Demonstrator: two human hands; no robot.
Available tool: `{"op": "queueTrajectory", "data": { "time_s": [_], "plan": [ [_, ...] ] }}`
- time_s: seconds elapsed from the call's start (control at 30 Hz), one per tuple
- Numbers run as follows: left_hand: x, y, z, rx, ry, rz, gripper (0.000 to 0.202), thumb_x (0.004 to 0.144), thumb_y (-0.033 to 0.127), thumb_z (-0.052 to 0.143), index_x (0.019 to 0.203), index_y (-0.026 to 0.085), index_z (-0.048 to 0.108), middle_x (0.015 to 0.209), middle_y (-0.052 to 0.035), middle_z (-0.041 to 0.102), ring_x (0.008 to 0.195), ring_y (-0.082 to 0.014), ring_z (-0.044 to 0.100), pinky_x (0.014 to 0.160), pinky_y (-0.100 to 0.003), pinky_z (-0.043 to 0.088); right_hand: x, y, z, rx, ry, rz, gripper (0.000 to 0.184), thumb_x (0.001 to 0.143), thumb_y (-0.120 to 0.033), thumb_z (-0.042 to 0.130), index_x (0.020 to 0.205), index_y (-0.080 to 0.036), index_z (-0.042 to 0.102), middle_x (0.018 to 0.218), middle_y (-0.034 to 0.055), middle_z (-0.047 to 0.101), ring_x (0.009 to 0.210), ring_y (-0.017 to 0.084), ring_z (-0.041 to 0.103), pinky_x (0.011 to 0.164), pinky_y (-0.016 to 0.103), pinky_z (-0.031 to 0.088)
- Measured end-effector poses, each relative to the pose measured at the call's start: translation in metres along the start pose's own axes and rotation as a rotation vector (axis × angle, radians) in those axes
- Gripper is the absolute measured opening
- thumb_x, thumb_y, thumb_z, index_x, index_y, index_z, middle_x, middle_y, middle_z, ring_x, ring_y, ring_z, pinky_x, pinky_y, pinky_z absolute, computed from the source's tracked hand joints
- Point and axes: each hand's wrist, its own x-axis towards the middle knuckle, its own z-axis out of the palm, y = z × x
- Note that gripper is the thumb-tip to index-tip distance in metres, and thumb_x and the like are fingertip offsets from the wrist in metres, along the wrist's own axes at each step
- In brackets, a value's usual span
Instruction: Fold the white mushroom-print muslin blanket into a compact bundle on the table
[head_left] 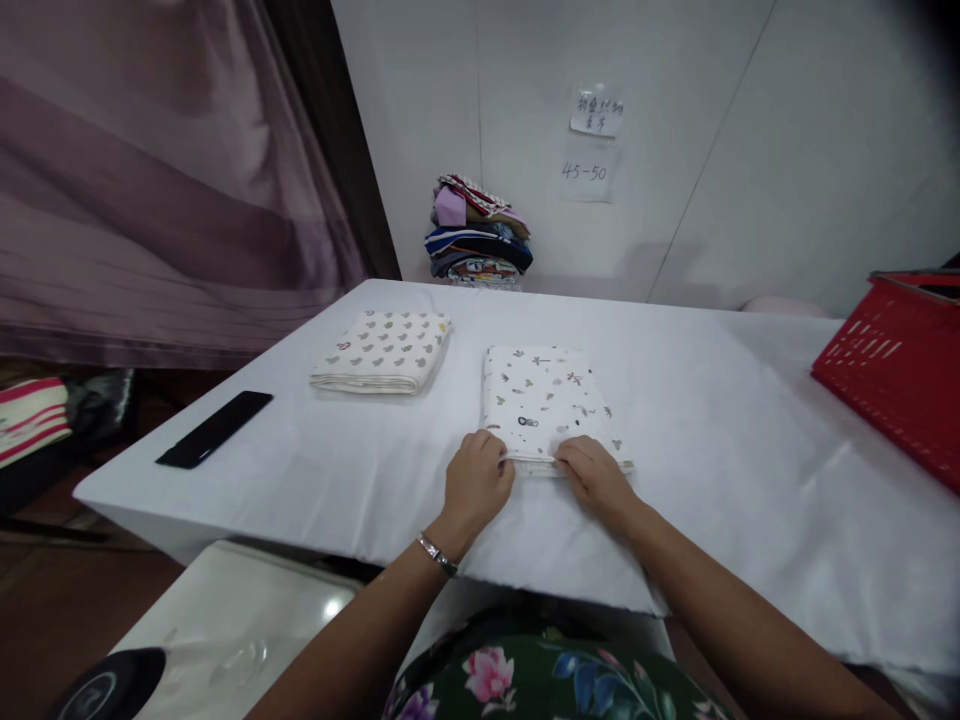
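Observation:
A folded white cloth (544, 400) with small grey and brown prints lies flat on the table in front of me. My left hand (480, 475) grips its near edge at the left corner, fingers curled over the fabric. Further right along that same edge, my right hand (596, 475) pinches the cloth between thumb and fingers. Another folded cloth (382, 350), cream with rows of small grey figures, rests to the left, apart from both hands.
The table (720, 420) has a white cover. A black phone-like slab (217, 428) lies near its left edge. At the right stands a red plastic basket (892, 370). Folded clothes (480, 235) are stacked by the back wall. A white stool-like surface (240, 620) is below, front left.

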Motion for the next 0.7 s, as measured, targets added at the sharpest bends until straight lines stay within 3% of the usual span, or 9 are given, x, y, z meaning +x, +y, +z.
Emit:
{"op": "queueTrajectory", "data": {
  "time_s": [0.5,0.7],
  "plan": [
    [-0.014,-0.017,-0.008,0.107,-0.134,-0.063,0.01,0.081,0.012,0.044,0.079,0.019,0.05,0.081,-0.0025,0.056,0.076,-0.0173,0.052,0.066,-0.029,0.041,0.0,0.002,0.002,0.002,-0.028,-0.016,0.015,0.092,-0.02,0.041,0.091,-0.019,0.056,0.09,0.0078,0.062,0.085,0.02,0.054,0.073,0.036,0.045],
    [-0.022,-0.022,-0.001,0.058,-0.087,0.003,0.013,0.079,0.009,0.042,0.083,0.019,0.049,0.085,-0.0038,0.055,0.081,-0.0185,0.051,0.071,-0.031,0.043,-0.001,0.002,0.002,0.005,-0.031,-0.008,0.017,0.092,-0.02,0.04,0.093,-0.02,0.057,0.09,0.0074,0.062,0.086,0.02,0.055,0.074,0.036,0.045]
  ]
}}
